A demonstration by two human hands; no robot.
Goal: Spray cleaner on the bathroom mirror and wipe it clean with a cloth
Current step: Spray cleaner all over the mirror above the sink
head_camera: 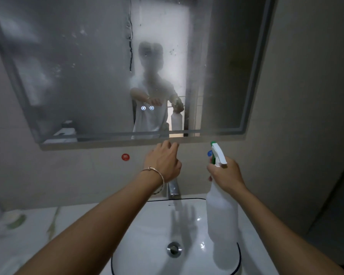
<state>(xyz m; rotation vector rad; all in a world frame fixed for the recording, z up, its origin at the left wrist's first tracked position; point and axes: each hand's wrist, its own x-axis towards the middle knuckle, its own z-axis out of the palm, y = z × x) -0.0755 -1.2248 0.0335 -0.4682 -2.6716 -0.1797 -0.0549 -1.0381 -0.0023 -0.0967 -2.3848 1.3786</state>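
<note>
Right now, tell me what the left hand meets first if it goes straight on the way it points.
Probably the mirror's lower frame: the left hand points up at it, fingertips right at its edge. Depth is unclear, so they may already touch it.

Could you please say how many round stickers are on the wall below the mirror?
2. The red round sticker is left of the left hand; the blue round sticker peeks from behind the white plastic spray bottle. Others may be hidden.
</note>
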